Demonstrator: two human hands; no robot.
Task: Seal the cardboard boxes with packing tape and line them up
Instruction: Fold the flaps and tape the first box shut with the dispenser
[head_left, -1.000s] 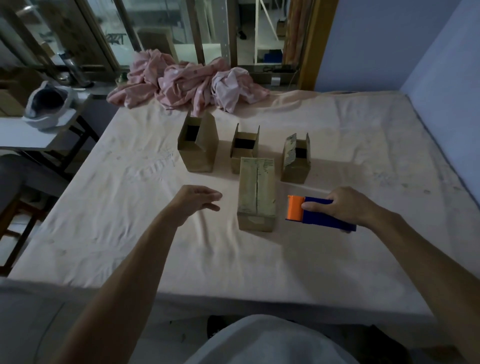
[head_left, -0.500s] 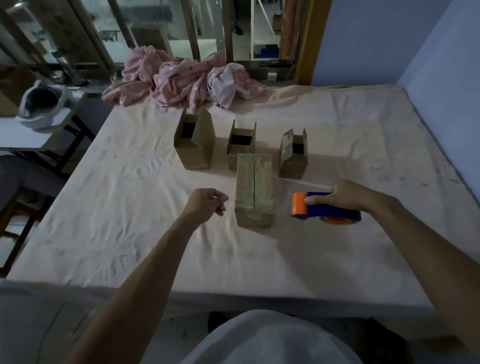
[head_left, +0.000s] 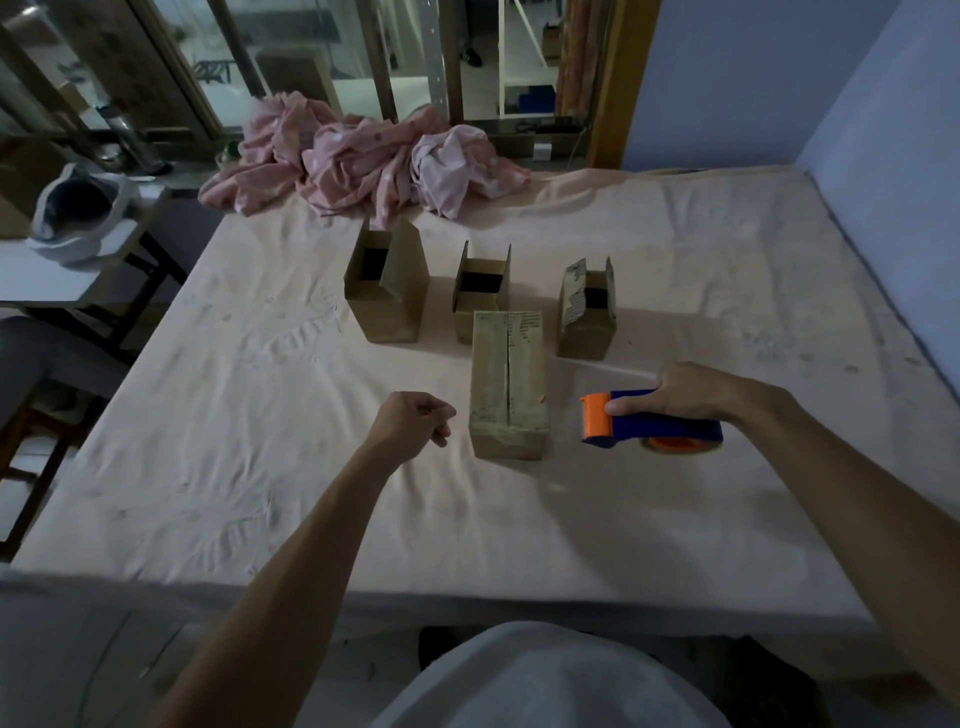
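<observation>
The closed brown cardboard box (head_left: 508, 384) lay with its centre seam facing up on the peach cloth-covered table (head_left: 260, 415). Just right of the box, the right hand (head_left: 680, 389) was wrapped around the blue tape dispenser with an orange roller (head_left: 654, 423), held low over the cloth, forearm angling in from the right. Just left of the box, the left hand (head_left: 410, 423) hovered curled into a fist, seemingly empty. Behind the box stood three open cardboard boxes (head_left: 480, 296). Farther behind it lay a crumpled pink fabric heap (head_left: 363, 156).

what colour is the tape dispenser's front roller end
Orange, on the blue tape dispenser; head view.
</observation>
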